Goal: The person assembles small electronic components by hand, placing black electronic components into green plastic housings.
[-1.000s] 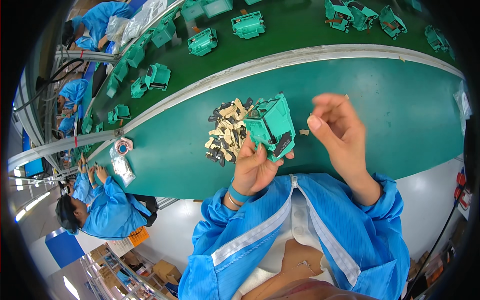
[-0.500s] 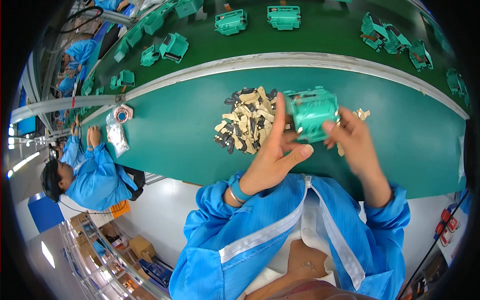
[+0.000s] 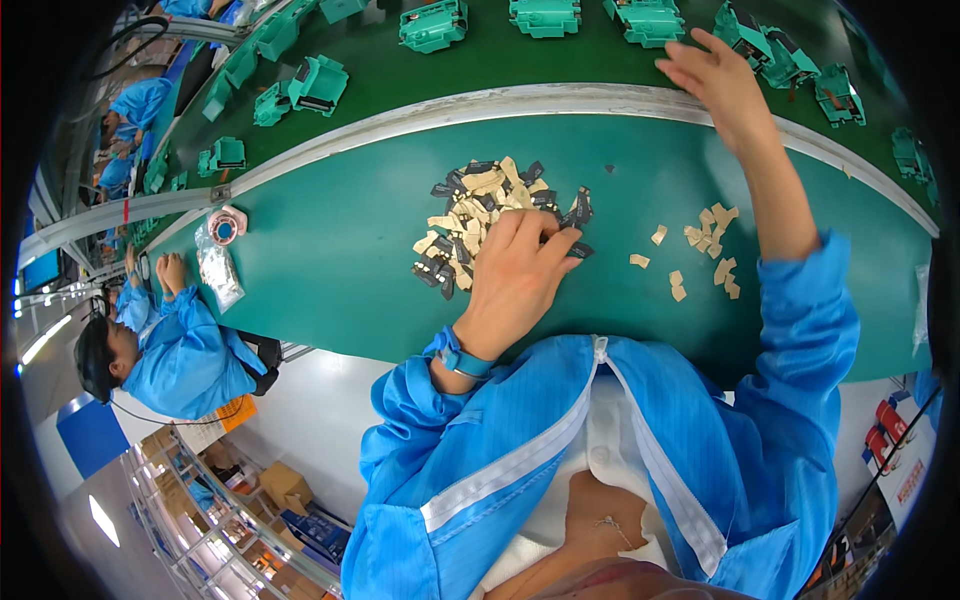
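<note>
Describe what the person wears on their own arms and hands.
Both hands are bare, with no gloves: the left hand and the right hand. Each arm is covered to the wrist by a loose bright blue smock sleeve with a gathered cuff. The left wrist carries a blue wristband. The smock's front opening has a pale grey-white edging strip.

Green conveyor belt (image 3: 380,90) across top, teal plastic housings (image 3: 318,84) spaced along it. Metal rail (image 3: 420,110) between belt and teal work mat (image 3: 330,270). Tape roll (image 3: 226,224) at mat's left end, clear plastic bag (image 3: 217,270) just beside it. Loose beige backing scraps (image 3: 712,250) on mat's right part. Co-worker in blue smock (image 3: 180,350) at left. Cardboard boxes on wire shelving (image 3: 250,490) lower left
</note>
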